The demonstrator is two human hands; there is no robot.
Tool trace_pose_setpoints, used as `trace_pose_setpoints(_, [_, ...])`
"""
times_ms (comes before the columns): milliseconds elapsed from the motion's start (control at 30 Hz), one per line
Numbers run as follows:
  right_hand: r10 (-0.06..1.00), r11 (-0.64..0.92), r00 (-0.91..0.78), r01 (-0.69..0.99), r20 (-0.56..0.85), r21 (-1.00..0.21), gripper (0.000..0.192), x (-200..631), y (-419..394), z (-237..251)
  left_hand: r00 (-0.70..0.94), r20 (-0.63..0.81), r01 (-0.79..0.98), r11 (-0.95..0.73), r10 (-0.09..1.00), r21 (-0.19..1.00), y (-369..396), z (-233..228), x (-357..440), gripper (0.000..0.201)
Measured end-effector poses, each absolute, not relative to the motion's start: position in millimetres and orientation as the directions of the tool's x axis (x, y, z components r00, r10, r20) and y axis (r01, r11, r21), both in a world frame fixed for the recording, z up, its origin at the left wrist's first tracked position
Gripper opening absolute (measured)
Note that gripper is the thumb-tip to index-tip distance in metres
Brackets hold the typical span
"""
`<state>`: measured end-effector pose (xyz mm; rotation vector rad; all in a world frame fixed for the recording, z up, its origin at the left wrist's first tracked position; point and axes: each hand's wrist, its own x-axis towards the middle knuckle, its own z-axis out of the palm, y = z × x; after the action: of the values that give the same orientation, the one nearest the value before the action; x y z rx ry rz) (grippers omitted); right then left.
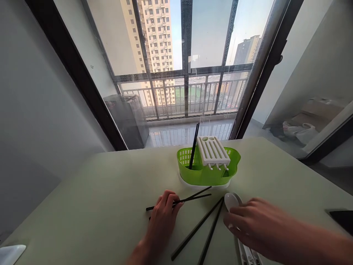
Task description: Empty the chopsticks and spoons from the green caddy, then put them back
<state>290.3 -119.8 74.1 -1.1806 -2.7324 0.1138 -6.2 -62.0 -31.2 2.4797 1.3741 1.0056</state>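
My left hand (165, 211) is closed around a pair of black chopsticks (197, 197), whose ends stick out on both sides of the fingers. Two more black chopsticks (197, 228) lie on the table between my hands, far tips almost meeting. White spoons (231, 201) lie to the right, their patterned handles running toward me. My right hand (245, 217), blurred, is over them with fingers curled near the bowls; whether it grips one is unclear. Beyond both hands stands a green utensil basket (208, 176) with a white slotted top (213, 151); black chopsticks (194, 147) stand in its left compartment.
The pale table (118, 191) ends at a glass door ahead. A white dish (12, 254) is partly visible at the lower left, and a dark object (343, 219) lies at the right edge. Past the glass, a dark appliance (128, 119) stands on the balcony.
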Motion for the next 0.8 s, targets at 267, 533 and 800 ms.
trace_pose_setpoints(267, [0.887, 0.129, -0.447, 0.481, -0.116, -0.867, 0.044, 242.5, -80.2, 87.6, 0.325, 0.663, 0.443, -0.728, 0.674, 0.523, -76.3, -11.4, 2.4, 0.019])
trace_pose_setpoints(533, [0.781, 0.563, -0.571, 0.468, 0.253, -0.682, 0.024, 212.2, -93.7, 118.7, 0.255, 0.654, 0.341, -0.699, 0.712, 0.628, -90.8, -5.4, 7.8, 0.02])
trace_pose_setpoints(800, [0.698, 0.71, -0.636, 0.555, 0.33, -0.433, 0.024, 214.7, -91.8, 136.6, 0.311, 0.607, 0.348, -0.682, 0.731, 0.643, -84.0, -6.2, 11.9, 0.014])
